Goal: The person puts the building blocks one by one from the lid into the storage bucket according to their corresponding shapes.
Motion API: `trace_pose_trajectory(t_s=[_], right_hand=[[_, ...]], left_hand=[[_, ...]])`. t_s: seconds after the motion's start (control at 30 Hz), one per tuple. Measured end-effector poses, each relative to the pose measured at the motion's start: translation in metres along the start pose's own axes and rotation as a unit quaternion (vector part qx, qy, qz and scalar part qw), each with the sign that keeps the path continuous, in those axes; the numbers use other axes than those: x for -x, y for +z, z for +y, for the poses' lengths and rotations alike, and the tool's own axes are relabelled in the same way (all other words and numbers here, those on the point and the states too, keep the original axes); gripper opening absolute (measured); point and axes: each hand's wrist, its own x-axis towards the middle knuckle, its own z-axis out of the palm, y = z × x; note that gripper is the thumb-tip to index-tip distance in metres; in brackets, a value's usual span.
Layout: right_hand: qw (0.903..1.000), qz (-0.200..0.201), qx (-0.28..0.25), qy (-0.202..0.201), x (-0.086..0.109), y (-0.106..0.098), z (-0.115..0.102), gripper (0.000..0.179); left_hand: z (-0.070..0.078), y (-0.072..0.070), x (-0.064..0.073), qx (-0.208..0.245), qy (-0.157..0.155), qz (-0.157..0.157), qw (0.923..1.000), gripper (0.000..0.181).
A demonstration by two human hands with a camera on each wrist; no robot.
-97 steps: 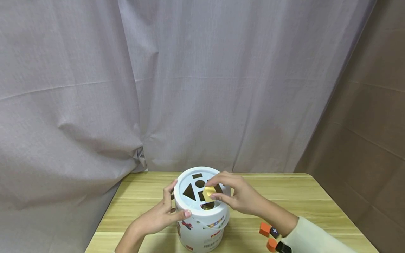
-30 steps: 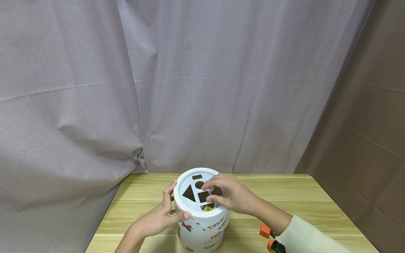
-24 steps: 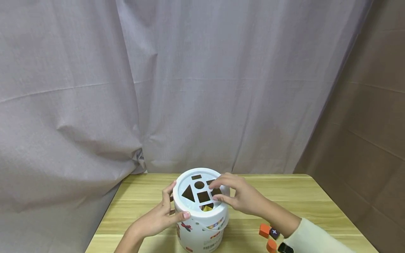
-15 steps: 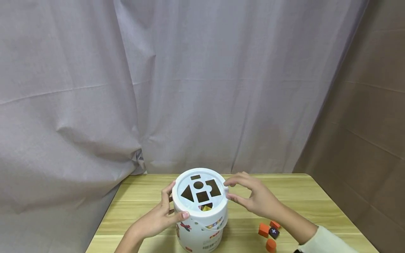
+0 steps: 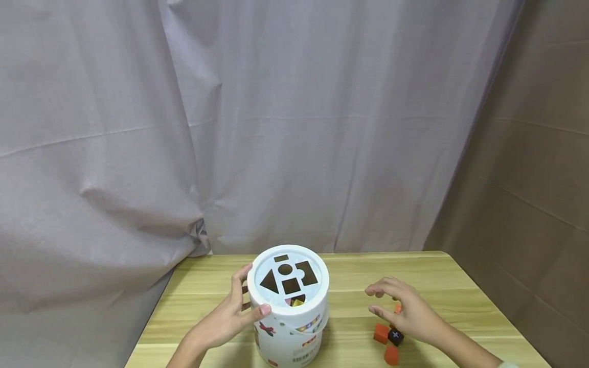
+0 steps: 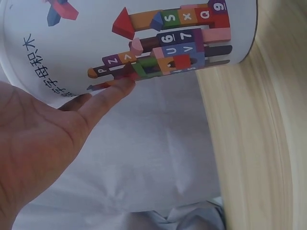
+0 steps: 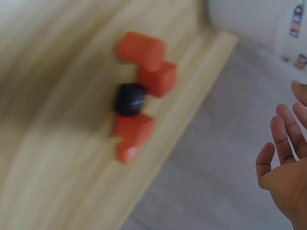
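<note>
A white bucket (image 5: 287,332) stands on the wooden table, its pale lid (image 5: 277,302) cut with several shaped holes. Through the front hole a yellow piece (image 5: 298,302) shows inside. My left hand (image 5: 225,319) holds the bucket's left side, thumb on the front of the rim and fingers round the side. To the right, my right hand (image 5: 407,309) hovers with nothing in it, fingers spread loosely over a small cluster of blocks. These are an orange cube (image 5: 381,333), a dark block (image 5: 395,336) with a white plus, an orange cylinder (image 7: 141,50) and other orange pieces.
A thin handle (image 5: 317,329) hangs along the bucket's front. Grey curtain (image 5: 294,128) rises behind the table (image 5: 193,276), and a brown cloth (image 5: 520,204) flanks its right side.
Earlier my right hand held a yellow block over the lid; by 1.0 s ago that block had left its fingers. The hand has since moved right, to above the blocks. My left hand stays on the bucket.
</note>
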Motion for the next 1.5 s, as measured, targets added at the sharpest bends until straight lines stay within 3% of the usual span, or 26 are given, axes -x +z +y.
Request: trace_pose_trajectory(t_s=[0.13, 0.27, 0.33, 0.43, 0.5, 0.9, 1.0, 1.23, 1.37, 1.5], right_hand=[[0.9998, -0.011, 0.012, 0.01, 0.022, 0.001, 0.016, 0.053], [0.9957, -0.074, 0.02, 0.053, 0.045, 0.003, 0.024, 0.04], [0.9874, -0.114, 0.02, 0.108, 0.053, 0.003, 0.026, 0.031], [0.9657, -0.169, 0.014, 0.197, 0.061, 0.004, 0.028, 0.021], [0.9531, -0.192, 0.006, 0.234, 0.063, 0.003, 0.031, 0.018], [0.9212, -0.258, -0.045, 0.287, 0.074, 0.004, 0.047, 0.016], [0.9192, -0.255, -0.026, 0.299, 0.076, 0.005, 0.044, 0.015], [0.9299, -0.193, 0.106, 0.295, 0.075, 0.005, 0.038, 0.024], [0.9369, -0.184, 0.124, 0.271, 0.074, 0.006, 0.043, 0.023], [0.9343, -0.177, 0.131, 0.28, 0.072, 0.007, 0.047, 0.021]], left_hand=[[0.002, 0.0, -0.002, 0.005, -0.001, 0.012, 0.9999, 0.105], [0.005, 0.002, -0.004, 0.021, -0.008, 0.017, 0.9996, 0.108], [0.006, 0.004, -0.006, 0.025, -0.011, 0.024, 0.9993, 0.11], [0.008, 0.005, -0.01, 0.026, -0.015, 0.039, 0.9988, 0.112], [0.01, 0.005, -0.013, 0.023, -0.016, 0.045, 0.9986, 0.114], [0.015, 0.006, -0.014, 0.009, -0.023, 0.025, 0.9994, 0.123], [0.016, 0.007, -0.013, 0.006, -0.032, 0.024, 0.9992, 0.125], [0.02, 0.006, -0.014, 0.003, -0.023, 0.02, 0.9995, 0.122], [0.021, 0.005, -0.016, 0.001, -0.025, 0.022, 0.9995, 0.122], [0.022, 0.006, -0.017, 0.003, -0.026, 0.022, 0.9994, 0.122]])
